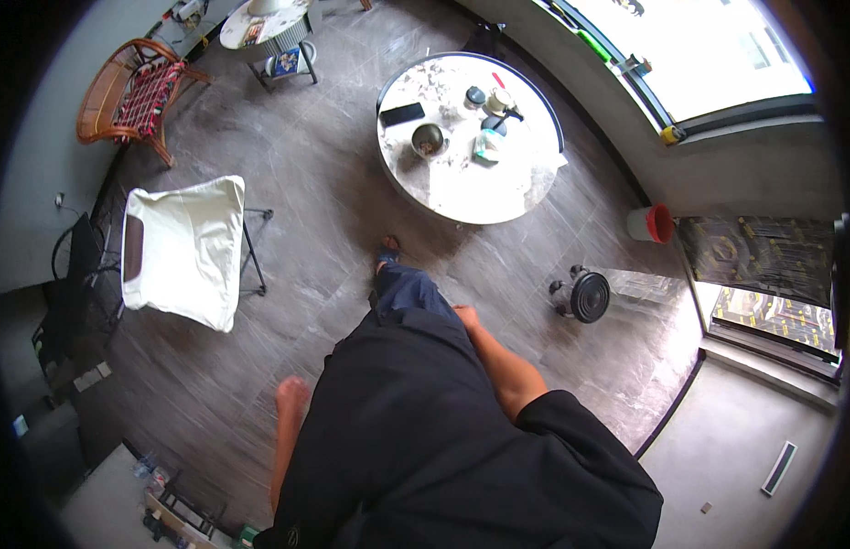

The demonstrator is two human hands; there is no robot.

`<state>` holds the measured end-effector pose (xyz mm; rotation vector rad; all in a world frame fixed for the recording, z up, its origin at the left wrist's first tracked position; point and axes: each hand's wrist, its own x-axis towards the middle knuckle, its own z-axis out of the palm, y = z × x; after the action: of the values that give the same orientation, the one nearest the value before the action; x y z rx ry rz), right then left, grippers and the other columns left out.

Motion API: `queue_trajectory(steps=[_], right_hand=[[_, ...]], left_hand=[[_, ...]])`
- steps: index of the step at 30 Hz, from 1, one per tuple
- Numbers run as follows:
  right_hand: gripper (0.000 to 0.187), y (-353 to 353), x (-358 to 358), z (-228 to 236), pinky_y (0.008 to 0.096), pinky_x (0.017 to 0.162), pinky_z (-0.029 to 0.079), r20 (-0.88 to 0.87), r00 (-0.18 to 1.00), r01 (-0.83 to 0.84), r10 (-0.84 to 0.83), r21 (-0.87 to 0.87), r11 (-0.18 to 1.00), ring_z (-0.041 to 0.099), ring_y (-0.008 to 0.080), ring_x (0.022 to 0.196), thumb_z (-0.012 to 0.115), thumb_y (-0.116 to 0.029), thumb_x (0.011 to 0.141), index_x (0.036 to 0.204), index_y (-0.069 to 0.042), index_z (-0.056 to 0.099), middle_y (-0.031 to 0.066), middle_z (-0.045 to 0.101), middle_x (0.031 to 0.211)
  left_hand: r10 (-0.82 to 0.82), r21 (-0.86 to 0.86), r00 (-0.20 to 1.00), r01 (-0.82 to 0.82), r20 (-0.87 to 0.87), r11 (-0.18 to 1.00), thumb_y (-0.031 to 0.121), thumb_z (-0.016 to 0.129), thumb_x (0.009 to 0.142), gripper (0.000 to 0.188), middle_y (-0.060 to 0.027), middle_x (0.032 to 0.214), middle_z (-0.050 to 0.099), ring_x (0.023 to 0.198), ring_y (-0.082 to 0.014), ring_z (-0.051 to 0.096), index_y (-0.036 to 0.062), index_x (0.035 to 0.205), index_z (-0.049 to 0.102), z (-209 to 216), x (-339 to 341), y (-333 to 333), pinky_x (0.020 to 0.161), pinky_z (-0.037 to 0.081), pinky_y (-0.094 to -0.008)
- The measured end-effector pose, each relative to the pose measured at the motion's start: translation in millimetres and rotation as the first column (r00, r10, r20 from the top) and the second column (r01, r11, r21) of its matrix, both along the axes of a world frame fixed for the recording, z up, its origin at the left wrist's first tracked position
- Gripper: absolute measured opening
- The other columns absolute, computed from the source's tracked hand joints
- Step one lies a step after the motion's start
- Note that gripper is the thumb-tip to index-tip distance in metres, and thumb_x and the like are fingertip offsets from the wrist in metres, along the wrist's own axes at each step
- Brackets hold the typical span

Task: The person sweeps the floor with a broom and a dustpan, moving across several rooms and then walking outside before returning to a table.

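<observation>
My left hand (pixel 292 394) hangs beside my body at the left, above the grey floor; its fingers are blurred. My right hand (pixel 466 317) is beside my dark trousers (pixel 411 291) at thigh height, with its fingers mostly hidden. I see nothing in either hand. Ahead stands a round table (pixel 462 197) with a pale marbled top and dark rim. On it are a metal bowl (pixel 428 139) with something in it, a black phone-like slab (pixel 403 114), a lidded jar (pixel 475 97), a white and green packet (pixel 486 146) and a red-ended item (pixel 498 80).
A white fabric folding chair (pixel 187 247) stands at the left, a wicker chair (pixel 100 105) with a red woven seat behind it. A small side table (pixel 277 41) is farther back. To the right are a black round stool (pixel 590 296) and a bucket (pixel 637 224) with a red rim.
</observation>
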<state>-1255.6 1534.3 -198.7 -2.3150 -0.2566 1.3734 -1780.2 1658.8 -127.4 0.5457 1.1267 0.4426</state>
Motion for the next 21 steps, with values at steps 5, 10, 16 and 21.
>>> queue_trajectory(steps=[5, 10, 16, 21], right_hand=[[0.022, 144.3, 68.7, 29.1, 0.0295, 0.062, 0.049, -0.106, 0.988, 0.122, -0.109, 0.122, 0.985, 0.061, 0.0156, 0.068, 0.065, -0.022, 0.078, 0.090, -0.003, 0.068, 0.0065, 0.067, 0.078], [0.012, 231.9, 104.6, 63.5, 0.0249, 0.048, 0.044, -0.409, 0.838, 0.484, -0.362, 0.248, 0.839, 0.052, 0.0114, 0.054, 0.060, -0.010, 0.082, 0.092, -0.002, 0.061, 0.0040, 0.058, 0.068], [0.014, 235.5, 115.9, 51.9, 0.0259, 0.047, 0.043, -0.432, 0.704, 0.679, -0.564, 0.178, 0.712, 0.052, 0.0123, 0.053, 0.061, -0.013, 0.086, 0.093, -0.001, 0.060, 0.0039, 0.055, 0.066], [0.009, 185.8, 89.3, 32.3, 0.0268, 0.047, 0.045, -0.345, 0.421, 0.890, -0.839, -0.023, 0.456, 0.052, 0.0137, 0.052, 0.057, -0.010, 0.085, 0.090, -0.003, 0.060, 0.0058, 0.056, 0.066]], left_hand=[[-0.261, -0.027, 0.885, 0.272, -0.386, 0.962, 0.014, 0.059, 0.087, 0.024, -0.0053, 0.089, 0.061, 0.080, -0.0169, 0.059, 0.0045, 0.108, 0.054, 19.8, 57.8, 45.3, 0.070, 0.050, -0.0321], [-0.253, 0.002, 0.885, 0.276, -0.391, 0.961, 0.014, 0.058, 0.088, 0.025, -0.0065, 0.092, 0.061, 0.081, -0.0182, 0.060, 0.0036, 0.111, 0.053, 35.1, 101.7, 156.8, 0.070, 0.050, -0.0328], [-0.181, -0.087, 0.881, 0.159, -0.438, 0.983, 0.012, 0.058, 0.088, 0.034, -0.0094, 0.105, 0.062, 0.087, -0.0176, 0.062, 0.0030, 0.119, 0.049, 38.5, 198.0, 324.3, 0.073, 0.052, -0.0319], [-0.427, -0.191, 0.793, 0.382, -0.435, 0.904, 0.012, 0.060, 0.086, 0.034, -0.0070, 0.097, 0.063, 0.084, -0.0166, 0.062, 0.0025, 0.118, 0.050, 45.3, 281.3, 435.0, 0.073, 0.052, -0.0297]])
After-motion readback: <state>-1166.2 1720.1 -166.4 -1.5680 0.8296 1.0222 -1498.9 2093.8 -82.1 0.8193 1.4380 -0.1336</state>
